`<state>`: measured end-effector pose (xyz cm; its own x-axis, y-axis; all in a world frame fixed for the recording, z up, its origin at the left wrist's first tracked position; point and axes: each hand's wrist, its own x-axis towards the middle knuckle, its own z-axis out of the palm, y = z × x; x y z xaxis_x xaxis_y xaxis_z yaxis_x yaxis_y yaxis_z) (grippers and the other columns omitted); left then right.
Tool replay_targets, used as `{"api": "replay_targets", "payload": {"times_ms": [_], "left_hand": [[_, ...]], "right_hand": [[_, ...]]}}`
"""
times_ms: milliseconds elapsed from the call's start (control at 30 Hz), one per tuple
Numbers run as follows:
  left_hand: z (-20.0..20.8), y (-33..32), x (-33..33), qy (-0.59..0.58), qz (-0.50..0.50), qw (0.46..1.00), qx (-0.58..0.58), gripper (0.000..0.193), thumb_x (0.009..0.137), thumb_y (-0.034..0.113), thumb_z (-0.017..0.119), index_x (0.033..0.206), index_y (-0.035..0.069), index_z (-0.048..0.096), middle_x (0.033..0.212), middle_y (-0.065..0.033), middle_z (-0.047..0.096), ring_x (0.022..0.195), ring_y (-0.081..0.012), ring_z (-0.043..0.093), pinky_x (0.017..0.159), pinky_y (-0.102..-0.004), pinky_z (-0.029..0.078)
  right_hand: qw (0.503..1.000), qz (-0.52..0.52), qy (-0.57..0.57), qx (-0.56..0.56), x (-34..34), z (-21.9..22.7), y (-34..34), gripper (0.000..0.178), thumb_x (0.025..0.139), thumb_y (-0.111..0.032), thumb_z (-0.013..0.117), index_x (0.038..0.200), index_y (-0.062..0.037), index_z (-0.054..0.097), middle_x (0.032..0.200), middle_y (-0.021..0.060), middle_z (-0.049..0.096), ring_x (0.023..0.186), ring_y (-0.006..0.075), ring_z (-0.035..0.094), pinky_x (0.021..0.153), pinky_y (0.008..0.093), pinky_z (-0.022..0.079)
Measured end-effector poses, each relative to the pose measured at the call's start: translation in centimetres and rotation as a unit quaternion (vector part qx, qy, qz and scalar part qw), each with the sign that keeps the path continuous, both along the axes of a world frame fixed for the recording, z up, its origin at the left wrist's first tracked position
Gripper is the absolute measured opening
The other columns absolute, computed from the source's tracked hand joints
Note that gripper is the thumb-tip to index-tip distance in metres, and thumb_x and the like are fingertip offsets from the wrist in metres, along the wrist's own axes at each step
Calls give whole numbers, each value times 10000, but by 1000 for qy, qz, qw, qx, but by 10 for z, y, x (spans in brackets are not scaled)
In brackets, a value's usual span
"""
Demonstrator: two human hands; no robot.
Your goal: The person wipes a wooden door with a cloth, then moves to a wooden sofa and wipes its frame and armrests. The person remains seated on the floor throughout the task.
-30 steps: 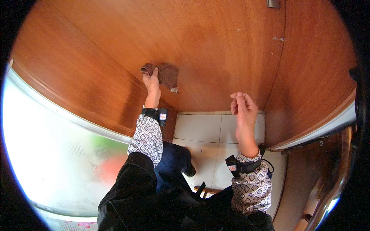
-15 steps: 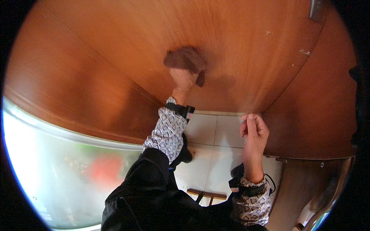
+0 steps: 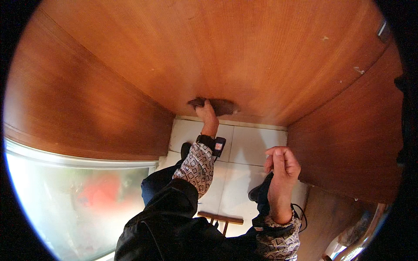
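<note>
Cloth (image 3: pixel 224 106) in left hand (image 3: pixel 207 112)

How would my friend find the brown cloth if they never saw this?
Find the big orange-brown wooden panel across the top. Near its bottom edge, just above the white floor tiles, the left hand holds the brown cloth against it. It's the dark, crumpled patch, much darker than the panel around it.

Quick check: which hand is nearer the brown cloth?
Left. The left hand grips the brown cloth at the lower part of the wooden panel; the right hand is apart from it, to the right and closer to the body.
</note>
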<state>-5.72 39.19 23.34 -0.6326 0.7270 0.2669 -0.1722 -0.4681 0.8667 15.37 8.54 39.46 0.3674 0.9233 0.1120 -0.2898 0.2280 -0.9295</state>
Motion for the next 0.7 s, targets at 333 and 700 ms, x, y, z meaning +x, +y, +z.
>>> {"api": "replay_targets", "payload": {"times_ms": [333, 700], "left_hand": [[284, -183, 204, 315, 170, 922, 145, 546, 969, 147, 725, 1406, -71, 479, 1382, -203, 575, 1250, -336, 549, 1108, -442, 407], [151, -202, 304, -49, -10, 995, -88, 388, 956, 82, 672, 1288, -81, 557, 1233, -167, 646, 1119, -338, 616, 1027, -433, 471]], "right_hand": [[997, -30, -73, -19, 169, 124, -149, 213, 1065, -151, 570, 968, 5, 677, 704, 3, 590, 634, 68, 519, 577, 238, 409], [988, 10, -148, -49, 298, 226, -233, 226, 1070, -166, 570, 977, 7, 680, 690, 13, 595, 629, 73, 534, 581, 237, 416]]}}
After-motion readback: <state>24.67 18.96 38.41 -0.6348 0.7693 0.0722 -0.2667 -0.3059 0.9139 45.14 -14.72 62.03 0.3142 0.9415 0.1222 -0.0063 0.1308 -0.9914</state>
